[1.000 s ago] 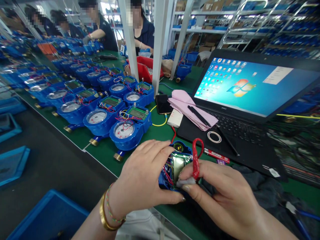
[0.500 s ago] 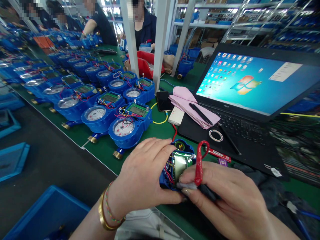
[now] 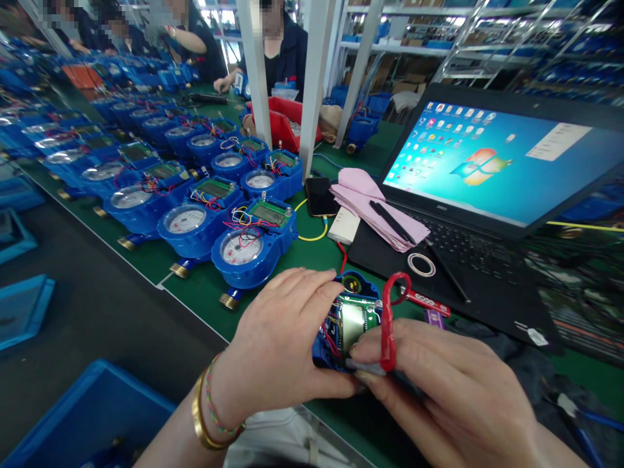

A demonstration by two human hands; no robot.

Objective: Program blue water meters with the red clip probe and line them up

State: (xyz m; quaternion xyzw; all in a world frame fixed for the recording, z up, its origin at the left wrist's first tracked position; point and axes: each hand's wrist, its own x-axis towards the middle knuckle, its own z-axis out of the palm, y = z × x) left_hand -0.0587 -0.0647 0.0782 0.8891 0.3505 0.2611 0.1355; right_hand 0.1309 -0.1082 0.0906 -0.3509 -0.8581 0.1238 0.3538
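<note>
My left hand [image 3: 287, 331] is wrapped round the left side of a blue meter housing [image 3: 319, 354]. Inside the housing sits a green circuit board with a grey display [image 3: 353, 323], and thin red and yellow wires run along its left. With thumb and fingers, my right hand [image 3: 448, 380] pinches a small grey piece [image 3: 365, 366] at the board's lower edge. A red loop [image 3: 387, 318] stands up from my right fingers, seemingly joined to the grey piece. The grey piece's tip and what it touches are partly hidden.
Rows of blue water meters [image 3: 244, 250] cover the bench to the left. Behind my hands lie a phone [image 3: 320, 197], pink cloths [image 3: 370, 201] and a tape roll [image 3: 421, 264] by a laptop [image 3: 487, 162]. Blue-handled pliers [image 3: 580, 416] lie at right; co-workers stand across the bench.
The red loop and my right hand have shifted very slightly; my left hand keeps its hold. Across the bench, one co-worker's hand now reaches left, and another's forearm is raised.
</note>
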